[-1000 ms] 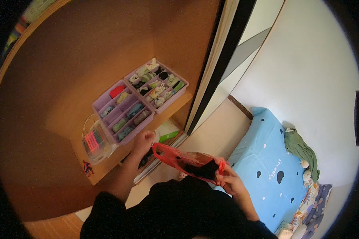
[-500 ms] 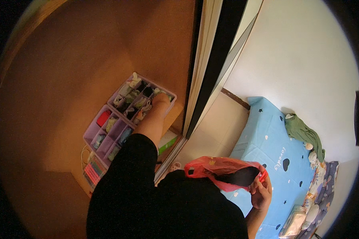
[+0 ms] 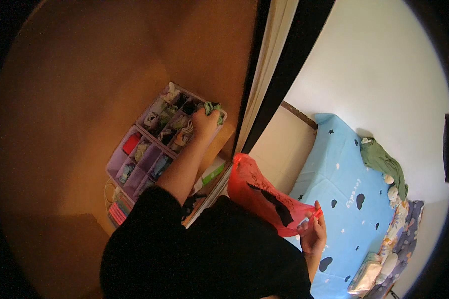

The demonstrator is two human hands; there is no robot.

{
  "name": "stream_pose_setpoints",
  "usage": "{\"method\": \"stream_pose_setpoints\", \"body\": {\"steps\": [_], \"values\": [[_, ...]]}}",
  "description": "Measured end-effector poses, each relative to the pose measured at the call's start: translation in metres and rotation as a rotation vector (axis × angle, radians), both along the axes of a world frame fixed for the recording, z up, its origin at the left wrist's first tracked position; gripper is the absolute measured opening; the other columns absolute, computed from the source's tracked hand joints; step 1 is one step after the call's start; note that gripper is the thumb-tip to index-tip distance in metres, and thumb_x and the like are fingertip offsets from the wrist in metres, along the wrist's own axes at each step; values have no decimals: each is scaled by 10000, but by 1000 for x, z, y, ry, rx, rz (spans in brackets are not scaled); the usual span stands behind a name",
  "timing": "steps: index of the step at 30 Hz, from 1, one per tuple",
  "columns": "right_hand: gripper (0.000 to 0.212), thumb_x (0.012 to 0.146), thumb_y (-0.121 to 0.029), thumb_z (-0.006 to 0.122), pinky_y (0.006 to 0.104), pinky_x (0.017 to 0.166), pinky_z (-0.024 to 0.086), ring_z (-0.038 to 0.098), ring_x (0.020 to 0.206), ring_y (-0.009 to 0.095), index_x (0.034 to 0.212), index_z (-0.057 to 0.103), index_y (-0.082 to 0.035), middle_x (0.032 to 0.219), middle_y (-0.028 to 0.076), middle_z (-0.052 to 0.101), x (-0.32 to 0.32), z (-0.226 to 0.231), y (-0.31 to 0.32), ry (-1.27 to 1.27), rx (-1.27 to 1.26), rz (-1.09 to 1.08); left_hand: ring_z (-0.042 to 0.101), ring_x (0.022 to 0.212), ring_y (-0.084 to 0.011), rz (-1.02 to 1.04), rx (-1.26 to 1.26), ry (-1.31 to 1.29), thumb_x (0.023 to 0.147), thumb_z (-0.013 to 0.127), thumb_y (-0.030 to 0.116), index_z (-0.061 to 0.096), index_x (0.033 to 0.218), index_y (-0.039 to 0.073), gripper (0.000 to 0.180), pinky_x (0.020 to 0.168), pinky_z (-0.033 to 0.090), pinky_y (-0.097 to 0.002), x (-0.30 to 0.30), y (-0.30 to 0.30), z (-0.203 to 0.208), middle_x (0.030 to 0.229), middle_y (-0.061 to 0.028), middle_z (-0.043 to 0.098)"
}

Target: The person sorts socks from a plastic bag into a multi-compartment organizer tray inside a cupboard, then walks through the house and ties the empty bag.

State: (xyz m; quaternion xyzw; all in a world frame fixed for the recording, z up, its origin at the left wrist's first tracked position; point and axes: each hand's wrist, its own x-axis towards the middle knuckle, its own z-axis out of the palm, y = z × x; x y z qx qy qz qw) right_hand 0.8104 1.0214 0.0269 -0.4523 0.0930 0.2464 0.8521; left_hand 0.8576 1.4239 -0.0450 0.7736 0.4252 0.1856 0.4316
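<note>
Head view: upper centre, the left hand (image 3: 204, 123) pinches a green-striped sock (image 3: 212, 106) (its grip partly hidden) at the purple divided organizer (image 3: 112, 164); the red plastic bag (image 3: 254, 200), pinched at its end by the right hand (image 3: 313, 239), hangs lower right, long axis slanting down rightward.

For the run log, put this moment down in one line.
left hand: at green striped cloth, purple divided box | right hand: gripping red bag by one end | right: blue sheet
</note>
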Motion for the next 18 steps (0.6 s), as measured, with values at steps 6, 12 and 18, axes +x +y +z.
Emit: {"method": "stream_pose_setpoints", "body": {"steps": [6,12,18], "values": [[572,857,-168,452,373,716,483,543,907,274,1336,143,-124,1268,179,345,22,-1,25,-64,64,184,509,599,-116,-332,-926,-418,702,562,161,570,794,26,163,543,402,-243,-32,-107,43,724,-31,560],[579,867,-101,416,400,799,454,457,1064,311,1346,97,-167,1313,138,292,44,0,39,-177,108,252,527,738,-86,-698,-765,-627,724,541,55,580,882,-18,179,683,425,-222,-25,-142,66,794,-22,583],[653,856,-82,443,403,804,446,389,1129,319,1353,41,-214,1363,131,159,52,-6,29,-186,118,204,541,895,-239,-630,-1474,-657,735,399,105,499,1029,-48,346,830,406,-362,-14,-159,67,992,-140,557]]}}
